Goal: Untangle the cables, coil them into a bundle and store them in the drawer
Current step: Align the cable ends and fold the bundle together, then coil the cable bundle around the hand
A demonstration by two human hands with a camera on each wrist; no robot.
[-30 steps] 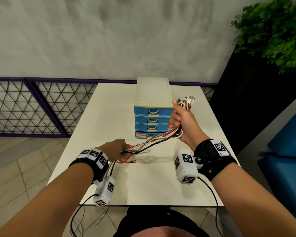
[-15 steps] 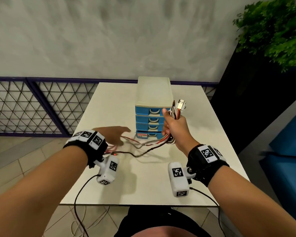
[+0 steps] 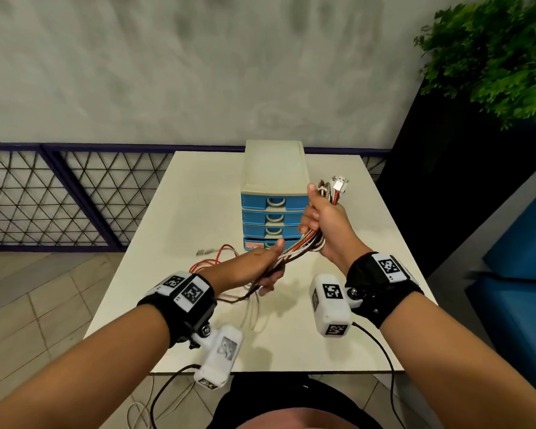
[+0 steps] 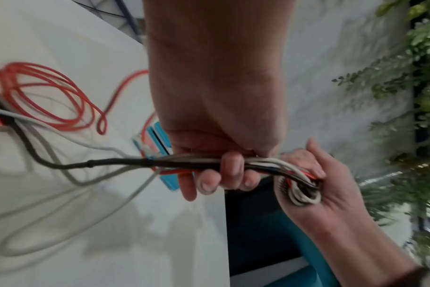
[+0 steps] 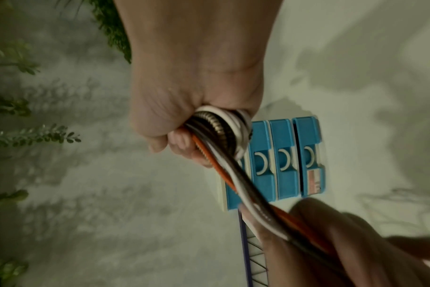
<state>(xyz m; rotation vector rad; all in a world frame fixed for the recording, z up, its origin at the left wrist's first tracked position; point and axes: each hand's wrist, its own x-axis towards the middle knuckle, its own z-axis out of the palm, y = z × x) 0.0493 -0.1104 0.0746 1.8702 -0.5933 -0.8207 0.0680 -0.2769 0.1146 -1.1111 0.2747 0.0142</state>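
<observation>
Several cables (image 3: pixel 300 246) in red, white, black and braided silver run together between my two hands above the white table (image 3: pixel 198 187). My right hand (image 3: pixel 325 224) grips the coiled part of the bundle (image 4: pixel 300 186) (image 5: pixel 224 124), plug ends (image 3: pixel 339 185) sticking up past its fingers. Just below it, my left hand (image 3: pixel 268 267) curls round the straight run of cables (image 4: pixel 184 165). The loose tails, a red loop (image 4: pixel 49 97) and grey and black strands, trail over the table to the left. The blue drawer unit (image 3: pixel 274 209) stands behind, all drawers closed.
A dark metal lattice fence (image 3: pixel 59 199) runs behind the table on the left. A green plant (image 3: pixel 492 57) over a black planter stands at the right, with a blue seat (image 3: pixel 520 267) below it. Wrist camera cords hang off the table's near edge.
My left hand has left the table and come up to the right, now holding the cables just under my right hand. The right hand kept its hold and shifted slightly right.
</observation>
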